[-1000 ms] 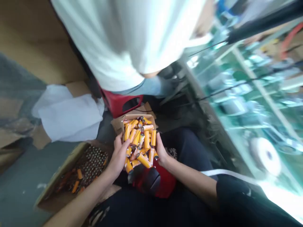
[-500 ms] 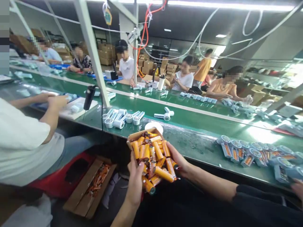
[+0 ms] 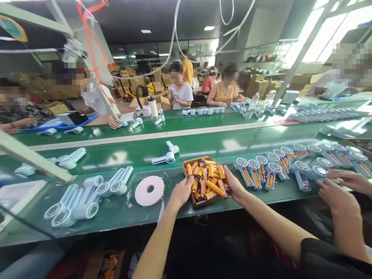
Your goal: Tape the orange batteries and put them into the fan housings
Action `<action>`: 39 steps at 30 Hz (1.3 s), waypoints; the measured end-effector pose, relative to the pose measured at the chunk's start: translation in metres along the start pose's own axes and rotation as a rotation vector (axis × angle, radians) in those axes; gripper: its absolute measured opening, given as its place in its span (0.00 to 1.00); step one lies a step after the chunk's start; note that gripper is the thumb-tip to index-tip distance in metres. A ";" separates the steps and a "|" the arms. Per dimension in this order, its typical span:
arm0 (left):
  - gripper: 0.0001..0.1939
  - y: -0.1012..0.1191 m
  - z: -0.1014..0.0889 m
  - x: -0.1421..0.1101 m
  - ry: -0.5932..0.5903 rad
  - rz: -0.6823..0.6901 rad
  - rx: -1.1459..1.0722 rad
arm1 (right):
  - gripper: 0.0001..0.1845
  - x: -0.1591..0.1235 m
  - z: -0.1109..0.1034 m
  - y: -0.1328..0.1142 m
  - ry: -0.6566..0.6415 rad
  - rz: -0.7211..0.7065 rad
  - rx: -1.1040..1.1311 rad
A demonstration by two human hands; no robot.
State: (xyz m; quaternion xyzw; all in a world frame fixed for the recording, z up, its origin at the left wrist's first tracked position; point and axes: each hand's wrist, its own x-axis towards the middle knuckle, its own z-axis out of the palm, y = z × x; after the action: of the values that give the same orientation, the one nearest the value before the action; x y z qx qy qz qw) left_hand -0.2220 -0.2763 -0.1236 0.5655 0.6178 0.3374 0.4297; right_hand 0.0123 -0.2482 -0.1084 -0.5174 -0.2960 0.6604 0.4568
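Note:
A small cardboard box (image 3: 201, 203) heaped with orange cylindrical batteries (image 3: 214, 186) is at the near edge of the green bench. My left hand (image 3: 182, 191) grips its left side, and my right hand (image 3: 234, 186) holds the right side. Whether the box bottom touches the bench, I cannot tell. Left of the box lies a white roll of tape (image 3: 142, 190), its loose end hanging over the edge. To the right stand rows of pale blue handheld fan bodies (image 3: 274, 168) with orange batteries in their open handles.
More pale blue fan bodies (image 3: 87, 209) lie at the left. Two others (image 3: 170, 157) rest on the green conveyor belt (image 3: 221, 145). A co-worker's hands (image 3: 340, 193) work at the right. A slanted metal post (image 3: 35, 157) stands left. Below, a carton (image 3: 116, 263) holds orange pieces.
My view has swung right. Both hands have brought the box of batteries from in front of the bench to its near edge, right of the tape roll.

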 end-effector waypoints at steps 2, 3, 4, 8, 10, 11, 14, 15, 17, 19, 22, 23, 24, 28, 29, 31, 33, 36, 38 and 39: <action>0.31 -0.010 -0.012 -0.001 -0.045 -0.044 0.037 | 0.23 0.001 -0.005 0.009 0.004 -0.023 0.056; 0.32 -0.016 -0.017 -0.006 -0.071 -0.062 0.047 | 0.22 0.001 -0.005 0.014 0.018 -0.050 0.077; 0.33 -0.023 -0.021 -0.013 -0.090 -0.072 0.050 | 0.21 0.000 -0.005 0.019 0.039 -0.083 0.088; 0.32 -0.062 -0.050 -0.052 0.076 0.055 0.123 | 0.28 0.003 -0.001 0.036 0.177 -0.230 0.113; 0.27 -0.084 -0.076 -0.069 0.242 0.183 0.309 | 0.31 0.006 -0.003 0.038 0.274 -0.306 0.178; 0.26 -0.094 -0.091 -0.074 0.277 0.213 0.439 | 0.31 0.008 -0.006 0.035 0.318 -0.365 0.213; 0.28 -0.107 -0.135 -0.079 0.124 0.144 0.776 | 0.29 0.014 -0.019 0.009 0.342 -0.597 0.260; 0.31 -0.106 -0.147 -0.076 0.038 0.106 0.838 | 0.29 0.016 -0.023 -0.003 0.316 -0.659 0.252; 0.33 -0.101 -0.163 -0.066 -0.086 0.079 0.899 | 0.30 0.015 -0.026 -0.028 0.242 -0.713 0.217; 0.31 -0.095 -0.171 -0.056 -0.146 0.100 0.917 | 0.30 0.005 -0.020 -0.046 0.140 -0.691 0.155; 0.26 -0.089 -0.169 -0.054 -0.075 0.216 0.910 | 0.28 -0.025 0.004 -0.046 -0.069 -0.578 0.056; 0.27 -0.087 -0.167 -0.057 0.022 0.300 0.904 | 0.26 -0.038 0.016 -0.039 -0.149 -0.524 0.023; 0.28 -0.082 -0.163 -0.063 0.145 0.405 0.895 | 0.25 -0.050 0.030 -0.030 -0.230 -0.463 -0.013; 0.27 -0.051 -0.148 -0.091 0.489 0.802 0.845 | 0.31 -0.089 0.095 0.016 -0.501 -0.238 -0.213; 0.25 -0.043 -0.146 -0.095 0.506 0.856 0.836 | 0.31 -0.095 0.108 0.028 -0.541 -0.207 -0.269; 0.22 -0.032 -0.147 -0.098 0.544 0.892 0.810 | 0.27 -0.105 0.126 0.048 -0.607 -0.163 -0.378; 0.20 -0.030 -0.157 -0.094 0.623 0.812 0.739 | 0.25 -0.112 0.128 0.064 -0.678 -0.098 -0.509; 0.24 -0.039 -0.180 -0.085 0.712 0.517 0.461 | 0.21 -0.119 0.108 0.077 -0.728 0.005 -0.712; 0.31 -0.044 -0.190 -0.081 0.718 0.360 0.283 | 0.16 -0.122 0.090 0.073 -0.663 -0.035 -0.704; 0.32 -0.045 -0.191 -0.081 0.717 0.335 0.246 | 0.16 -0.122 0.082 0.066 -0.627 -0.081 -0.640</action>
State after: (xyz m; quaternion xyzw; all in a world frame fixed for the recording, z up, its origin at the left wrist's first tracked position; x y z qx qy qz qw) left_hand -0.4154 -0.3492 -0.0754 0.5522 0.6633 0.5020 0.0557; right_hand -0.0799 -0.3797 -0.0912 -0.3955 -0.6295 0.6421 0.1873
